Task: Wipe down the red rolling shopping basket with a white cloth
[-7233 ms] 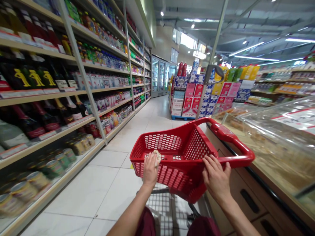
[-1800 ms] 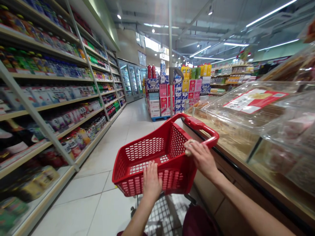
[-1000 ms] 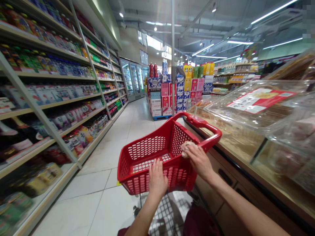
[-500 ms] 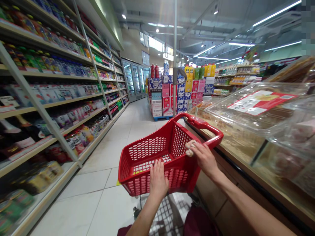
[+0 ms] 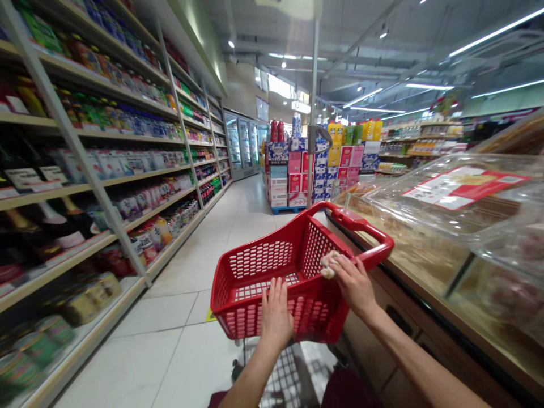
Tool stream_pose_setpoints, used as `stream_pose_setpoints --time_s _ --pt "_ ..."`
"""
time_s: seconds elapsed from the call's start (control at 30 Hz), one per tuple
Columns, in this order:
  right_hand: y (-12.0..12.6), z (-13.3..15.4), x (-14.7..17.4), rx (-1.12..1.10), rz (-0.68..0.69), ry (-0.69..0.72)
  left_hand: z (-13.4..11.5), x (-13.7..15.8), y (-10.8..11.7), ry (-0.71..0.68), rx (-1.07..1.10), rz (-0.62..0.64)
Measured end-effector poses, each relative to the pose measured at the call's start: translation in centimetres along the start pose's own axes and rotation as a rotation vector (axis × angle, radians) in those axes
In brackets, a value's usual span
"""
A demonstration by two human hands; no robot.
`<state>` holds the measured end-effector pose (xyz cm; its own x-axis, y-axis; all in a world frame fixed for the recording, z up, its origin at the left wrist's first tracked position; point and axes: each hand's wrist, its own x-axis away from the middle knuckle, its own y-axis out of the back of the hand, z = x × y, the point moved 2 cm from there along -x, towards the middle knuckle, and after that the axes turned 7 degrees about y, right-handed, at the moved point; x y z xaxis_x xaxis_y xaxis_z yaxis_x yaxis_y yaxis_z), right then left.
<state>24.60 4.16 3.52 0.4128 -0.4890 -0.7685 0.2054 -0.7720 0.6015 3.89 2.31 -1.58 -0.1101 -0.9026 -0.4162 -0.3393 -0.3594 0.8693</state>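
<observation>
A red plastic shopping basket (image 5: 259,266) sits tilted on a wire cart frame (image 5: 293,374) in front of me. My left hand (image 5: 276,314) lies flat on the basket's near wall, fingers spread. My right hand (image 5: 351,280) presses a small crumpled beige cloth (image 5: 328,265) against the basket's right rim, just below the red handle (image 5: 361,224). The basket looks empty inside.
Stocked shelves (image 5: 106,170) of bottles and jars line the left side. A glass-topped food counter (image 5: 450,226) with wooden drawers runs along the right. Stacked drink boxes (image 5: 297,175) and glass-door fridges (image 5: 242,144) stand down the tiled aisle (image 5: 221,238).
The cloth went from my left hand inside the basket to my right hand on the right rim. Over the last second my view shifted slightly; the right hand rubs near the handle.
</observation>
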Motion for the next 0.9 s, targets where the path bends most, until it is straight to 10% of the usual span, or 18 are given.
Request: stream_pose_setpoints --time_s 0.2,0.47,0.7,0.9 --pt "-2.8 6.9 -0.9 -0.131 -0.012 0.086 1.2 0.9 0.2 -0.053 0.001 0.019" --pt "-2.8 7.5 -1.4 -0.147 -0.005 -0.009 11.4 3.6 1.8 0.301 -0.022 -0.192" --pt "-8.0 21.8 -4.9 -0.354 0.026 0.08 13.2 4.2 1.3 0.145 0.139 -0.153" --pt "-6.1 16.4 -4.6 -0.445 0.044 0.043 14.4 3.7 1.3 0.204 0.199 -0.185"
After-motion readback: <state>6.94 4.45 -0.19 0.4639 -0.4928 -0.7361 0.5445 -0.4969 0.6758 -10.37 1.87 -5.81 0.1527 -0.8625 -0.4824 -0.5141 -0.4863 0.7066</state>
